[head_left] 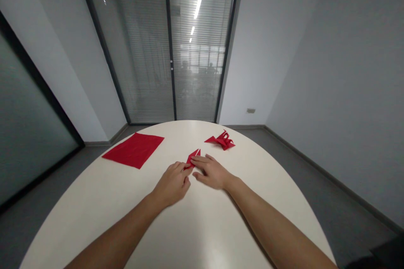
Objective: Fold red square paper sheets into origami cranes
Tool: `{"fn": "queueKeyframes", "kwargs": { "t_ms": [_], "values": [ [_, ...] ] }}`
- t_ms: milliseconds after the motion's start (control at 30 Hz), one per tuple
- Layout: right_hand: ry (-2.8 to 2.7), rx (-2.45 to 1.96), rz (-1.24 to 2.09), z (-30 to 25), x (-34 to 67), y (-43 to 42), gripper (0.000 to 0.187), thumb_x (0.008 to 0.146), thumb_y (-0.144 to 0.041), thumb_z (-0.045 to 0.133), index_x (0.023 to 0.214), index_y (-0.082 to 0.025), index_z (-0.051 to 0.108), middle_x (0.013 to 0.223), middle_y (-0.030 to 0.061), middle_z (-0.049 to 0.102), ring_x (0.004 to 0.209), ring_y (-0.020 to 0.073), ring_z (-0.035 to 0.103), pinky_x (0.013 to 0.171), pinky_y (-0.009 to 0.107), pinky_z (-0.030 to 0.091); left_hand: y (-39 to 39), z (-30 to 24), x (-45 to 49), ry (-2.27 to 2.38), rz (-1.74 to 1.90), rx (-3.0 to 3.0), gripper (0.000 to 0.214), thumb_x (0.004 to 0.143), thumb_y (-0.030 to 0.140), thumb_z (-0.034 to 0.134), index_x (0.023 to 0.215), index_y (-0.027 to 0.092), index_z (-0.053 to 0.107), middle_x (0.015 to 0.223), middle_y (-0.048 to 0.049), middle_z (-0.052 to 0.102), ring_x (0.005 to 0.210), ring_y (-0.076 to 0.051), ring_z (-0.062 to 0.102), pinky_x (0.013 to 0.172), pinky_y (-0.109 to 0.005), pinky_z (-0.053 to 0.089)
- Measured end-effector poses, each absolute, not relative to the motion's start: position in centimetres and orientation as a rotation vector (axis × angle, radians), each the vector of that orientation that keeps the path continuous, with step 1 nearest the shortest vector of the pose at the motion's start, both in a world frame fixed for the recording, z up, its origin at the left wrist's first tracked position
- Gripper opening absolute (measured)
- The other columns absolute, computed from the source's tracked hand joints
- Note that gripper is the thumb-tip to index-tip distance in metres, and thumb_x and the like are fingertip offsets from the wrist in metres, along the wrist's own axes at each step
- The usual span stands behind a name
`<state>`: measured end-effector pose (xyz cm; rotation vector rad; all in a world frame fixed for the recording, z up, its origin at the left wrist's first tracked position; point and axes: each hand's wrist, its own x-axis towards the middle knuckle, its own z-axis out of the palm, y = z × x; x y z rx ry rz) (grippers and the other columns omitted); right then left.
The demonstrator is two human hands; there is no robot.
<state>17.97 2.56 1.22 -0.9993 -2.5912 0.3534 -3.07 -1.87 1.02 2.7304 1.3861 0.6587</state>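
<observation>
A small folded piece of red paper [196, 153] lies on the table between my hands, its far end split into two points. My left hand [172, 183] is at its near left edge, with bent fingers gripping it against the tabletop. My right hand [213, 172] rests on the paper from the right. Its fingers are stretched out flat and its thumb is spread apart on the table. The near part of the paper is covered by my fingers.
A flat red paper sheet [134, 150] lies at the table's left. A folded red origami figure [223, 140] with pointed ends is at the far right. The round white table [195, 227] faces glass panels with blinds [148, 71].
</observation>
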Motion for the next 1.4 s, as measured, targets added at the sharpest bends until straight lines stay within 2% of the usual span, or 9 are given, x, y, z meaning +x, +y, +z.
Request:
{"fn": "queueKeyframes", "kwargs": {
  "t_ms": [167,300,467,567,733,900,1100,1300,1400],
  "values": [
    [-2.533,-1.108,0.389,1.1,18.1,2.7,0.057,0.095,-0.04,0.053,0.147,-0.017,0.049,0.152,0.0161,0.047,0.144,0.0301,0.04,0.118,0.061,0.024,-1.7,1.0,-3.3,1.339,0.758,2.666,0.039,0.087,0.008,0.05,0.121,0.017,0.066,0.112,-0.0096,0.071,0.104,-0.026,0.06,0.095,-0.043,0.05],
    [-2.507,-1.094,0.369,0.8,18.2,2.9,0.05,0.095,-0.031,0.049,0.144,-0.018,0.053,0.15,0.0135,0.05,0.145,0.0302,0.038,0.118,0.059,0.027,-1.7,1.3,-3.6,1.248,0.773,2.605,0.043,0.086,0.008,0.049,0.125,0.017,0.064,0.108,-0.0093,0.07,0.103,-0.024,0.061,0.095,-0.042,0.052],
    [-2.484,-0.992,0.319,0.5,18.2,3.1,0.05,0.087,-0.018,0.051,0.137,-0.017,0.06,0.142,0.0131,0.059,0.135,0.0281,0.051,0.116,0.052,0.034,-1.2,0.6,-4.0,1.118,0.834,2.548,0.047,0.084,0.002,0.046,0.124,0.02,0.065,0.126,-0.0085,0.066,0.121,-0.021,0.058,0.108,-0.041,0.046],
    [-2.486,-0.904,0.35,0.5,18.2,3.2,0.052,0.085,-0.015,0.051,0.136,-0.018,0.06,0.137,0.0115,0.063,0.131,0.0274,0.054,0.114,0.05,0.037,-0.8,-0.1,-4.1,1.105,0.894,2.532,0.045,0.084,0.002,0.046,0.12,0.021,0.065,0.126,-0.0067,0.068,0.121,-0.021,0.059,0.11,-0.041,0.044],
    [-2.476,-0.861,0.373,0.5,18.2,3.3,0.056,0.079,-0.013,0.055,0.134,-0.017,0.062,0.134,0.0105,0.066,0.131,0.0284,0.054,0.113,0.046,0.039,-0.6,-0.5,-4.0,1.217,0.908,2.465,0.034,0.087,0.01,0.053,0.117,0.022,0.065,0.12,-0.0059,0.07,0.111,-0.022,0.064,0.101,-0.039,0.05],
    [-2.449,-0.891,0.405,0.4,18.3,3.1,0.048,0.082,-0.018,0.057,0.13,-0.018,0.062,0.133,0.012,0.065,0.131,0.0281,0.054,0.112,0.045,0.039,-0.4,-0.4,-4.1,1.275,0.918,2.405,0.024,0.09,0.014,0.055,0.108,0.022,0.067,0.112,-0.0044,0.072,0.104,-0.021,0.066,0.096,-0.036,0.051],
    [-2.409,-0.868,0.451,0.5,18.4,3.1,0.04,0.078,-0.015,0.061,0.118,-0.019,0.063,0.125,0.0102,0.067,0.121,0.0266,0.059,0.108,0.042,0.042,-0.1,-0.7,-4.4,1.243,0.947,2.385,0.032,0.085,0.006,0.053,0.108,0.022,0.068,0.113,-0.0043,0.072,0.106,-0.02,0.065,0.097,-0.036,0.051],
    [-2.387,-0.894,0.459,0.6,18.1,2.9,0.024,0.085,-0.014,0.058,0.107,-0.02,0.063,0.108,0.0071,0.07,0.105,0.0238,0.064,0.098,0.037,0.046,0.0,-0.8,-4.3,1.204,0.974,2.36,0.03,0.086,0.006,0.053,0.107,0.022,0.068,0.113,-0.0052,0.071,0.107,-0.02,0.065,0.098,-0.036,0.05],
    [-2.394,-0.922,0.454,0.8,18.0,2.8,0.019,0.087,-0.016,0.057,0.105,-0.021,0.062,0.106,0.0069,0.07,0.104,0.0239,0.064,0.097,0.037,0.046,-0.1,-0.6,-4.3,1.222,0.955,2.348,0.029,0.086,0.007,0.053,0.107,0.023,0.068,0.111,-0.0051,0.072,0.104,-0.021,0.066,0.096,-0.036,0.051]
  ]
}}
